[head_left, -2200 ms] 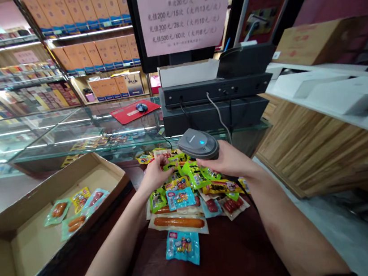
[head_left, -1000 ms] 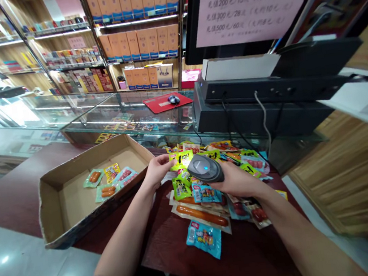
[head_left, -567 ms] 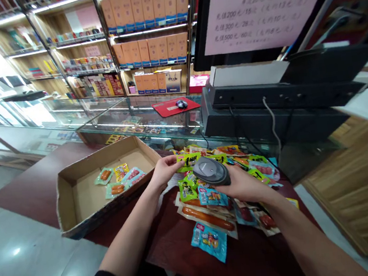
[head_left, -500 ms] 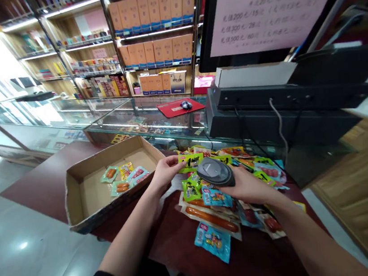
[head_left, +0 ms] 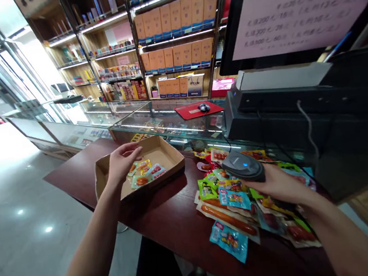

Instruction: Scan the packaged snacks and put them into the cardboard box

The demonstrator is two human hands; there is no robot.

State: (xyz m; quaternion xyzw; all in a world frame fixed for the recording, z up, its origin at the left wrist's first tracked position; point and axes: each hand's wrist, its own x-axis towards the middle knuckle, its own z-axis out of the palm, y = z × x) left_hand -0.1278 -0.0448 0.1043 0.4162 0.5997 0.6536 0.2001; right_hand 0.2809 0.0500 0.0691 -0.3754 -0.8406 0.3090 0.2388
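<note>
My left hand (head_left: 123,162) is over the cardboard box (head_left: 173,162), its fingers loosely bent with a gap at the thumb; nothing shows between them. Part of the box's inside is hidden behind that hand. Several small snack packets (head_left: 141,180) lie in the box. My right hand (head_left: 280,184) is wrapped round a dark grey barcode scanner (head_left: 243,165), which shows a blue light. Below the scanner spreads a pile of packaged snacks, among them a green packet (head_left: 207,189), a blue packet (head_left: 235,198) and a long sausage pack (head_left: 228,217). Another blue packet (head_left: 229,240) lies nearest me.
The things rest on a dark red table (head_left: 160,218). Behind it runs a glass display counter (head_left: 140,116) with a red mouse pad (head_left: 184,112) and a mouse (head_left: 204,107). A monitor with a pink sign (head_left: 289,11) stands at right. Shelves of orange boxes (head_left: 175,17) line the back.
My left hand has moved left from the pile to above the box, and the green packet it held is out of sight. The scanner's blue light now shows. The view has turned left.
</note>
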